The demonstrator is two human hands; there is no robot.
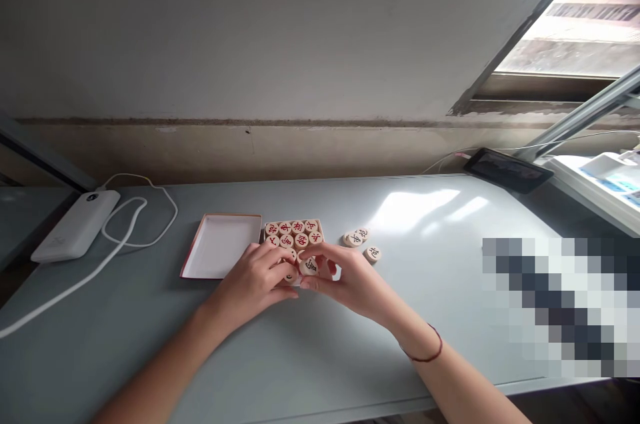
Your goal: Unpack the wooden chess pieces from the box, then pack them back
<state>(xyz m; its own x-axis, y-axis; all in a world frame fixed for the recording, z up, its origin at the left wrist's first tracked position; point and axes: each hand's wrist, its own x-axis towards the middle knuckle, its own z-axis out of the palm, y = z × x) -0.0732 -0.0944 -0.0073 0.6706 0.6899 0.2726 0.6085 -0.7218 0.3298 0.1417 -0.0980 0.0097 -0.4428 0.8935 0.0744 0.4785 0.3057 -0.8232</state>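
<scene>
A small box [322, 229] holds rows of round wooden pieces with red characters [301, 241]. My right hand [345, 274] pinches a round piece with a black character [309, 267] at the box's near right corner. My left hand [257, 274] lies over the near left part of the box, its fingers apart and touching the box and the pieces there; it hides part of the box. To the right of the box several loose pieces with black characters [355, 238] sit close together, and another piece [373, 254] lies a little nearer.
An open white lid [223, 245] lies left of the box. A white power bank [77, 225] with a looping cable [95, 272] is at the far left. A dark tablet [509, 169] rests at the back right of the grey table [280, 371].
</scene>
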